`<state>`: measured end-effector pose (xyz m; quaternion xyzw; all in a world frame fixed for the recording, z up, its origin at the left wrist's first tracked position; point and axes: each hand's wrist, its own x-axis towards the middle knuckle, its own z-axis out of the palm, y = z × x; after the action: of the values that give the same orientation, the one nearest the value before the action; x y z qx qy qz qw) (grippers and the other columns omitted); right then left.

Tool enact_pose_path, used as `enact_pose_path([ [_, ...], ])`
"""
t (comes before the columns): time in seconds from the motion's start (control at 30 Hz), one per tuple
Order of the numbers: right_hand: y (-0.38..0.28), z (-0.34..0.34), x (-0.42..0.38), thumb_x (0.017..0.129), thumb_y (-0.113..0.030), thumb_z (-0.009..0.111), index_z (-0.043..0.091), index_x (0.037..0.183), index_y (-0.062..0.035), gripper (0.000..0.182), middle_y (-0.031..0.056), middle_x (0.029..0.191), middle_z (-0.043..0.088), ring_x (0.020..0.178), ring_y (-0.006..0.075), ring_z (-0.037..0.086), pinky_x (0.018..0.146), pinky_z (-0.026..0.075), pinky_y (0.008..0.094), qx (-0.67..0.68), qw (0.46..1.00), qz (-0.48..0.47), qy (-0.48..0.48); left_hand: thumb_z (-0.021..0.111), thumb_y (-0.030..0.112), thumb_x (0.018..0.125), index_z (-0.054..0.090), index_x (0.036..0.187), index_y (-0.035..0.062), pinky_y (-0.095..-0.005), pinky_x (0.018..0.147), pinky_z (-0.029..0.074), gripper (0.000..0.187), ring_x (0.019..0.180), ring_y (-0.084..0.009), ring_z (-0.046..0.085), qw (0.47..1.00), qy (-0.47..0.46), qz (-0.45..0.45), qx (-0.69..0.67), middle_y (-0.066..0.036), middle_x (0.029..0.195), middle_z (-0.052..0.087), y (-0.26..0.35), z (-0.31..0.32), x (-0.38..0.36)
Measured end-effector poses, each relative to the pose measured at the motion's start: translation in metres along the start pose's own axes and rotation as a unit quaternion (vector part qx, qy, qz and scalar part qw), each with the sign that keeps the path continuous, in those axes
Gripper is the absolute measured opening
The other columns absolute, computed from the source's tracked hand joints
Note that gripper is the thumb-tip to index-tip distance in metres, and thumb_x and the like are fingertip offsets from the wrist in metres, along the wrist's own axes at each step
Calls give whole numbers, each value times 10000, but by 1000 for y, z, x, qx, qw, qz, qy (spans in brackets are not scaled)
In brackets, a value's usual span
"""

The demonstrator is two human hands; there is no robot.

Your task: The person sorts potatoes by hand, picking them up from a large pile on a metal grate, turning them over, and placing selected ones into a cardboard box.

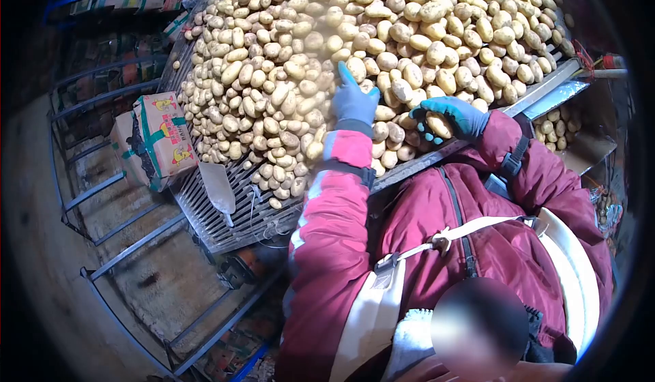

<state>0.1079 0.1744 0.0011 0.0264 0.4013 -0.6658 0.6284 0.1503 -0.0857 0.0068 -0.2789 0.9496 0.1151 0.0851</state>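
Honestly, my right hand (450,117) grips one potato (439,125) at three o'clock; left hand (354,101), spread flat, could avalanche the potato pile (382,34).

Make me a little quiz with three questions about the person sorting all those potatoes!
1. True or false: both hands wear blue gloves.
2. What does the right hand grip? A) one potato B) a knife C) a bottle
3. Fill in: the cardboard box sits at the slatted table's ____ edge in the picture.

Key
1. True. The left hand, flat on the potato pile, and the right hand are both in blue gloves.
2. A. Its fingers curl round a single potato near the table's rim.
3. Left. The box leans there beside the rails, with a pale scoop lying on the slats nearby.
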Motion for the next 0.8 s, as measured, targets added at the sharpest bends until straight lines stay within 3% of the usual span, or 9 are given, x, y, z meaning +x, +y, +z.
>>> enact_pose_path([
  [0.07,-1,1,1,1047,-392,571,696,1235,-27,430,82,995,717,815,176,698,680,578,301,2,1000,-8,-2,826,284,827,248,1600,52,-426,814,567,992,900,-316,695,978,-57,-2,-200,-198,1095,692,-36,1,19],
  [0.13,-5,11,-1,1044,-423,567,694,1229,-26,457,87,988,716,814,181,700,678,579,306,16,999,-40,9,732,254,937,400,1548,15,-369,778,559,735,894,-235,668,849,-134,-32,-510,-167,1102,705,-43,-12,17],
  [0.3,-24,30,-9,1039,-498,548,677,1211,-54,493,80,945,717,762,194,706,619,579,311,144,987,-59,-39,599,279,1039,515,1471,8,-425,941,533,517,1091,-358,663,942,-152,103,-283,-242,1208,674,64,-61,-75],
  [0.4,-25,4,-21,1035,-518,551,660,1167,-109,443,50,934,726,671,186,686,505,552,282,115,993,14,3,581,267,1048,590,1412,30,-418,1026,495,435,1181,-355,632,888,-111,206,-396,-226,1267,660,66,-56,-80],
  [0.43,-36,8,-39,1020,-488,587,680,1165,-67,455,56,908,719,663,180,678,544,551,290,99,995,-6,31,585,228,1038,591,1406,15,-404,1023,502,425,1154,-336,653,883,-140,124,-430,-220,1243,676,58,-55,-72],
  [0.5,-51,2,-75,988,-459,639,689,1192,-25,482,47,906,699,720,154,673,593,535,281,34,995,-96,17,593,203,1022,607,1384,14,-388,989,520,408,1076,-318,681,898,-89,144,-405,-221,1180,695,48,-66,-48],
  [0.63,-67,-91,-177,944,-413,699,653,1304,11,558,48,1020,692,907,129,644,763,525,248,-167,982,-55,67,674,221,932,662,1281,32,-427,927,542,397,1001,-351,681,944,-8,178,-277,-201,1131,708,20,-27,13],
  [0.7,-69,-112,-228,935,-348,721,635,1344,4,547,55,1102,695,985,139,647,888,525,269,-301,933,-48,192,694,195,882,667,1306,82,-454,1018,507,439,1129,-369,661,953,-4,269,-137,-208,1181,698,21,-7,34],
  [0.8,-67,-134,-251,925,-301,728,632,1359,-24,524,40,1188,684,1040,132,640,933,522,293,-285,897,-137,308,716,206,829,647,1318,178,-499,981,510,495,1099,-410,641,972,-25,232,25,-212,1142,668,44,-13,38],
])
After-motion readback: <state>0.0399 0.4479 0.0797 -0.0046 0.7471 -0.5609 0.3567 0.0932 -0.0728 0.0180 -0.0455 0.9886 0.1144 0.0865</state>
